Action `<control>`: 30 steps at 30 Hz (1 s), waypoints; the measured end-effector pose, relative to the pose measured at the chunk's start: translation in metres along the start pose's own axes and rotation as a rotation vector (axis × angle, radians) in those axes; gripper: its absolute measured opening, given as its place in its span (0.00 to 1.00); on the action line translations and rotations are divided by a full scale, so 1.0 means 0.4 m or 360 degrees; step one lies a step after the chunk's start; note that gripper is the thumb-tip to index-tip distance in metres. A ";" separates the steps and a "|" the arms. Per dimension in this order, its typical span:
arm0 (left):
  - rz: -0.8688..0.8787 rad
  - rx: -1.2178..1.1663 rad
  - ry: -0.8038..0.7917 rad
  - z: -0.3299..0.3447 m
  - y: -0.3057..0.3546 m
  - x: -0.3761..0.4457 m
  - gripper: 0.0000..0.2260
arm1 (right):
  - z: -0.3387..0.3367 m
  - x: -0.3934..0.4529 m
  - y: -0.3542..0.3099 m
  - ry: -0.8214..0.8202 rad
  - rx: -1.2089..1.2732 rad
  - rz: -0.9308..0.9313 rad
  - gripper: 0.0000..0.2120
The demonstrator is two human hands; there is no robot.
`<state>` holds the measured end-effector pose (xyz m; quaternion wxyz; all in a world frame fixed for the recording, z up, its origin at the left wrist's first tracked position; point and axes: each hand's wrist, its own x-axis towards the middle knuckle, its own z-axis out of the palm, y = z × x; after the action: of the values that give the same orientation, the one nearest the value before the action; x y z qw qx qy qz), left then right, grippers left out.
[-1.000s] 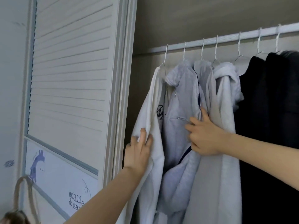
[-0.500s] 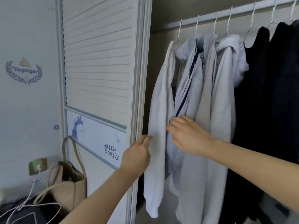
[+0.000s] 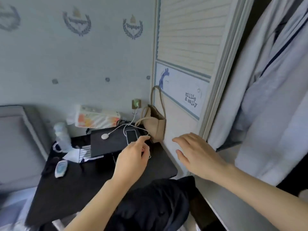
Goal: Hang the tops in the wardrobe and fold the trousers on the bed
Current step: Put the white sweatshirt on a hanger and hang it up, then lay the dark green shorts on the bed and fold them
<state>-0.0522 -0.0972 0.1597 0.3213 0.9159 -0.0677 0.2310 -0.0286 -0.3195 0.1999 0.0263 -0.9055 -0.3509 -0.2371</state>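
Observation:
Pale grey and white tops (image 3: 270,100) hang in the wardrobe at the right edge of the view. My right hand (image 3: 198,154) hovers in front of the wardrobe's sliding door (image 3: 190,39), fingers spread and relaxed, holding nothing. My left hand (image 3: 133,159) is in the air above the black bedside table (image 3: 70,185), fingers loosely curled, empty. A dark garment (image 3: 158,202) lies bunched at the bottom centre, just below both forearms. Both hands are apart from the hanging clothes.
The black table carries a laptop (image 3: 110,144), a phone (image 3: 131,136) with white cables, a tissue pack (image 3: 95,117), a bottle (image 3: 61,135) and a beige tote bag (image 3: 155,124) against the door. A grey headboard (image 3: 15,140) stands at left.
The view has swung down and left from the hanging rail to the bedside table. Both hands have let go of the tops and dropped lower, empty.

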 end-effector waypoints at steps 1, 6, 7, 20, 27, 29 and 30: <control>-0.0088 0.0040 0.0026 -0.019 -0.022 -0.051 0.15 | 0.021 -0.001 -0.037 -0.0012 0.0079 -0.0024 0.18; -0.0650 0.0220 0.0224 -0.097 -0.065 -0.351 0.14 | 0.104 -0.059 -0.225 -0.0066 0.0502 -0.0264 0.16; -0.0731 0.0247 0.0279 -0.102 -0.068 -0.413 0.13 | 0.112 -0.077 -0.259 -0.0091 0.0572 -0.0333 0.16; -0.1909 0.0459 0.0794 -0.180 0.153 -1.302 0.10 | 0.103 -0.446 -0.827 -0.0548 0.1226 -0.1080 0.14; -0.2262 0.0494 0.1038 -0.289 0.238 -1.626 0.12 | 0.050 -0.580 -1.161 -0.0748 0.1292 -0.1356 0.14; -0.2318 0.0487 0.1036 -0.329 0.237 -1.701 0.12 | 0.044 -0.608 -1.247 -0.0806 0.1285 -0.1378 0.14; -0.2335 0.0482 0.1018 -0.354 0.230 -1.745 0.11 | 0.040 -0.624 -1.298 -0.0843 0.1276 -0.1372 0.14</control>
<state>-0.7480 -0.0985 -0.0175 0.2674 0.6505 0.6764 0.2187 -0.5186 -0.0808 0.0122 0.1775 -0.6310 -0.7391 0.1547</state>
